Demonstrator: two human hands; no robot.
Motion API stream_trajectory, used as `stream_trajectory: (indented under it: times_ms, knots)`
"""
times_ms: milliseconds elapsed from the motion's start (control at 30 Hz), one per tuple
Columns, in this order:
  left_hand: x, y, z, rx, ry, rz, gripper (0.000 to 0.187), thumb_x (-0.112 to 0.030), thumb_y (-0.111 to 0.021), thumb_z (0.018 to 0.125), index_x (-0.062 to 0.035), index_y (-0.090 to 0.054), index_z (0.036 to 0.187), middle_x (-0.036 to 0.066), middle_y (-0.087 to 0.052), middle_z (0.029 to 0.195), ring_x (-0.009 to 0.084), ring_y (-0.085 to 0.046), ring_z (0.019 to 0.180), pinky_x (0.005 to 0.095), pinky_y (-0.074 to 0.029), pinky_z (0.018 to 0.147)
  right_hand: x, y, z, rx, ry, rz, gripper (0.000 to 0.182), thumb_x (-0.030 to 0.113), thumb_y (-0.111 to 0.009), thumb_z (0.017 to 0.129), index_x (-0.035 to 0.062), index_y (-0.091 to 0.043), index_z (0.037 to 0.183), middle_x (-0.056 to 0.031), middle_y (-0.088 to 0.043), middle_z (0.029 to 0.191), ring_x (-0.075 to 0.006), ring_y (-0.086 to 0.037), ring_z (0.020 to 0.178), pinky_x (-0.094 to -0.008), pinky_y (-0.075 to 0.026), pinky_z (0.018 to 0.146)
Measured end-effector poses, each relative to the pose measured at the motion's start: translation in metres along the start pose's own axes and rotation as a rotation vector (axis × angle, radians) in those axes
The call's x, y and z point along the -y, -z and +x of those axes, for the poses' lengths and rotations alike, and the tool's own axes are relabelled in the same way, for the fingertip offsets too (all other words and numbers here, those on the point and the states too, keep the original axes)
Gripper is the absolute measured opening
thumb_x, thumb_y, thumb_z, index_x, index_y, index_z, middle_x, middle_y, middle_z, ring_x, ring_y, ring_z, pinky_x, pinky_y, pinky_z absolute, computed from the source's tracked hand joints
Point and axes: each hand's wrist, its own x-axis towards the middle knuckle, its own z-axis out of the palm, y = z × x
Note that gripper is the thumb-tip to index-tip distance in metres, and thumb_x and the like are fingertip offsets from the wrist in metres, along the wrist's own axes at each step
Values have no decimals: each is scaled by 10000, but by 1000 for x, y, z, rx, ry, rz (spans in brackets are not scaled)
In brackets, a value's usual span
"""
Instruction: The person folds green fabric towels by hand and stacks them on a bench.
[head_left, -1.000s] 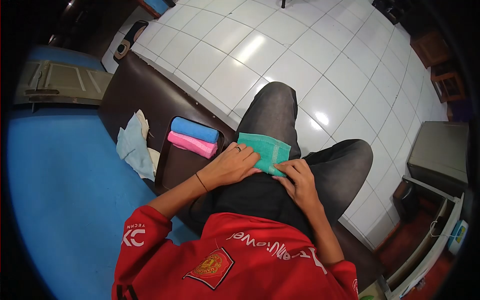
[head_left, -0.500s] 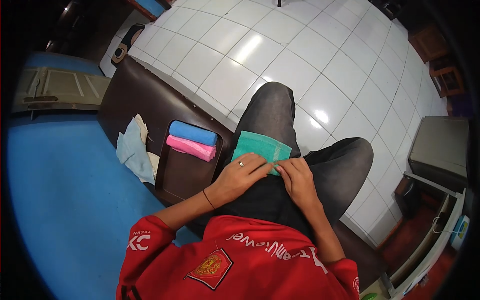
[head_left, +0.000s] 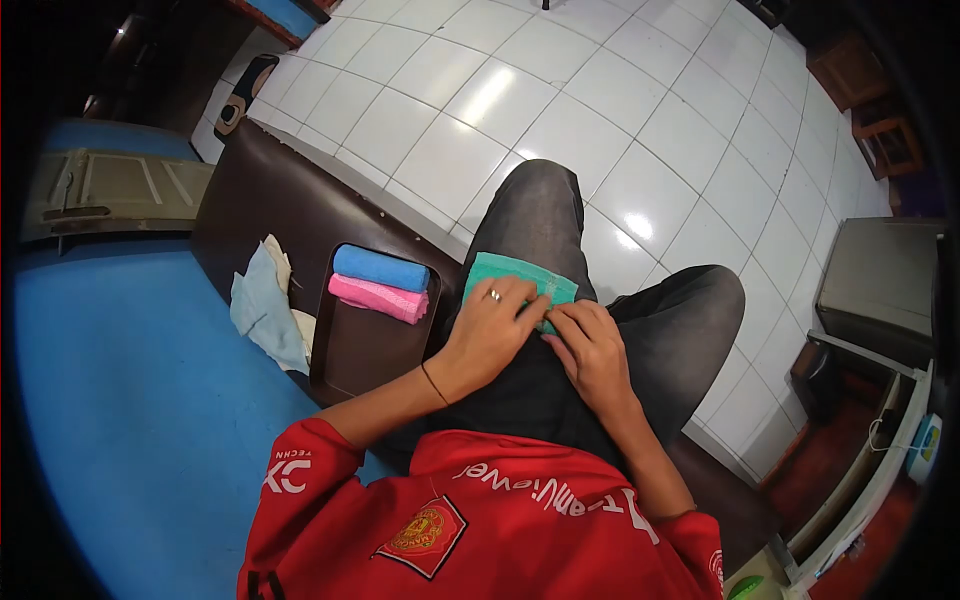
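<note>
A green cloth [head_left: 520, 268] lies over my thigh, its near edge under my fingers. My left hand [head_left: 495, 325], with a ring on one finger, has its fingers curled on the cloth's near part. Close beside it, my right hand [head_left: 592, 345] pinches the cloth's near right corner. The fingertips of both hands nearly meet and hide that edge. To the left, a brown tray [head_left: 365, 355] holds a rolled blue cloth [head_left: 380, 268] and, against it, a rolled pink cloth [head_left: 378, 298].
Light blue and cream cloths [head_left: 268, 310] lie loosely left of the tray, on the brown seat [head_left: 270, 190] and blue surface [head_left: 140, 400]. White floor tiles [head_left: 620, 110] stretch ahead. A grey cabinet [head_left: 880, 285] stands at the right.
My left hand has moved slightly forward over the green cloth, its fingers more bent, covering more of it. The cloth's near part looks more gathered. My right hand has barely shifted.
</note>
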Motion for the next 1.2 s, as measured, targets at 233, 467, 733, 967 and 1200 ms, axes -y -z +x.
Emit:
stream_trajectory:
  times_ms: [233,467,733,967,1200]
  knots:
    - [16,-3,-11,-81,-100,-49,316,-104,-677,779,-13,-625,1077,97,-573,1076,260,-574,1028,390,-448,890,-10,-9,5,-39,-50,57,225,49,-668,808,21,-632,1029,-116,-613,980,-313,-576,938,-402,-470,802]
    - [33,-10,12,-29,-173,-47,271,-118,-663,800,-46,-611,1056,78,-573,989,262,-556,1016,386,-432,893,-22,-12,6,-23,-206,148,167,50,-603,893,0,-610,1052,-166,-614,970,-339,-574,895,-383,-465,807]
    - [60,-15,38,71,-227,-17,129,-158,-623,836,-84,-587,934,39,-588,849,230,-571,875,361,-427,793,-8,-6,13,-143,-95,-28,383,118,-740,777,43,-614,1130,-106,-603,1024,-318,-566,921,-422,-457,772]
    - [82,-26,58,131,-269,-247,161,-219,-578,915,-68,-561,858,73,-557,818,289,-552,807,386,-446,715,-16,-9,10,-80,-172,-95,353,112,-732,784,46,-622,1113,-119,-600,964,-304,-573,895,-405,-457,765]
    - [86,-28,61,198,-253,-278,195,-246,-567,932,-63,-569,864,102,-557,867,316,-547,820,406,-452,720,-31,-14,19,-18,-510,330,321,273,-605,935,7,-609,1115,-155,-626,898,-255,-598,778,-318,-461,708]
